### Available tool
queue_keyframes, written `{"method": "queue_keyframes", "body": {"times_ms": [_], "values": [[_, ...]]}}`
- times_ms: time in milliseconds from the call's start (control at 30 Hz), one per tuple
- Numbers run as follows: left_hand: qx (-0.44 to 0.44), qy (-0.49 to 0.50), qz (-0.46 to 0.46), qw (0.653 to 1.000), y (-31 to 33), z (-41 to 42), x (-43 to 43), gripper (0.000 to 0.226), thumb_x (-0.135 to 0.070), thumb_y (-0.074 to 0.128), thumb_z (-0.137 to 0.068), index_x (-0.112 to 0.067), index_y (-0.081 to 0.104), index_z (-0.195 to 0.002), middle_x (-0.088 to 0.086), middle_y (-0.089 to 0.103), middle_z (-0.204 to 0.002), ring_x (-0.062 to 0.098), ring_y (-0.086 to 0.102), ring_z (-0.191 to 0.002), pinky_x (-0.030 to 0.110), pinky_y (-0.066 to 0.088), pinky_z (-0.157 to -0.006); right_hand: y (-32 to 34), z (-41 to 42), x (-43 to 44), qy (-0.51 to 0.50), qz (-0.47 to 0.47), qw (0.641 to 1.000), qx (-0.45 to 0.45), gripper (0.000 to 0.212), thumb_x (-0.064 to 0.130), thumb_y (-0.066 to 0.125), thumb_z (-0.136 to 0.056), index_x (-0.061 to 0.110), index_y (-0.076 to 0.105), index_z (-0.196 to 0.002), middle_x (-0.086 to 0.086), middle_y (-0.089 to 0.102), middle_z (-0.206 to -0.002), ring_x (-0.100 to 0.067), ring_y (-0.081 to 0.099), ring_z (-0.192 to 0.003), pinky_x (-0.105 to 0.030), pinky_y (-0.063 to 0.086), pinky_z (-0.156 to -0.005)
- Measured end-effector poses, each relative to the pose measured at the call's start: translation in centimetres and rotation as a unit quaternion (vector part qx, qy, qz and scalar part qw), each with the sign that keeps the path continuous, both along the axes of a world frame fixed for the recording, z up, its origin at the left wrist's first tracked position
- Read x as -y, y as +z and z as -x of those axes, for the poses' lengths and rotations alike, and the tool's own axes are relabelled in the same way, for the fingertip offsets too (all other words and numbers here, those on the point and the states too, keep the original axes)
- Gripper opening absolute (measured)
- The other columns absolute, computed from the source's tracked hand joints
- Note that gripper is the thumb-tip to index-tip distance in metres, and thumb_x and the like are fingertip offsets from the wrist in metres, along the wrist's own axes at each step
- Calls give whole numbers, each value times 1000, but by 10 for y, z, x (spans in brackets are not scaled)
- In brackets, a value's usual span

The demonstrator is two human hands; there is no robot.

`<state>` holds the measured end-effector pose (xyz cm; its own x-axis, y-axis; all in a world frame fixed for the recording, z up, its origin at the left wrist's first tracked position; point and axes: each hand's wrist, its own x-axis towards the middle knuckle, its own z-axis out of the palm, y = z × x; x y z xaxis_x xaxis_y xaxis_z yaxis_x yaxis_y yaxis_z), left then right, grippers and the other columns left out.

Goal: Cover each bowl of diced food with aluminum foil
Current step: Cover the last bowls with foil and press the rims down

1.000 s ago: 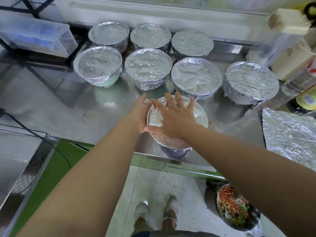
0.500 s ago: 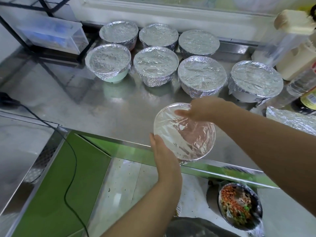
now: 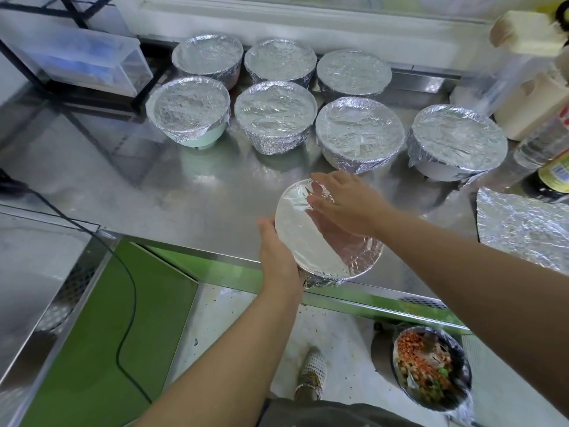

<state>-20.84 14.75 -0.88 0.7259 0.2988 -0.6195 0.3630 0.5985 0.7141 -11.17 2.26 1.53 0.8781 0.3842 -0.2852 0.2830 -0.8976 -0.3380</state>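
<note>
The bowl I was wrapping sat at the near edge of the steel counter, tipped toward me. I could not tell whether its base was on the steel. Its foil was already drawn over the rim and crimped down the side. My left hand cupped the bowl's near-left wall, thumb up by the rim and fingers hidden round the side, which I judge steadied it. My right hand lay flat across the top with fingers straight, reaching for the far rim to press the sheet down. Seven covered bowls stood further back, well apart from my hands. A loose foil sheet waited to the right, likely for the open bowl of diced food down on the floor.
</note>
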Motion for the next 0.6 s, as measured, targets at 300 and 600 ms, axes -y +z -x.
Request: {"method": "queue_keyframes", "body": {"times_ms": [300,600], "values": [[23,-118,-228,966,2,-33,-41,43,-48,48,-97,-33,60,-135,3,64,-135,27,58,-128,51,46,-109,1,3,3,-43,-42,998,4,56,52,35,-105,28,29,-155,-9,41,-153,-29,49,-133,-45,41,-107],[67,-231,-214,947,0,-62,-45,30,-15,41,-109,-23,70,-114,-4,47,-60,3,41,-52,16,39,-52,-4,-16,-1,-143,-167,976,-1,31,19,40,-106,17,68,-120,13,59,-74,-6,52,-63,-24,40,-59]]}}
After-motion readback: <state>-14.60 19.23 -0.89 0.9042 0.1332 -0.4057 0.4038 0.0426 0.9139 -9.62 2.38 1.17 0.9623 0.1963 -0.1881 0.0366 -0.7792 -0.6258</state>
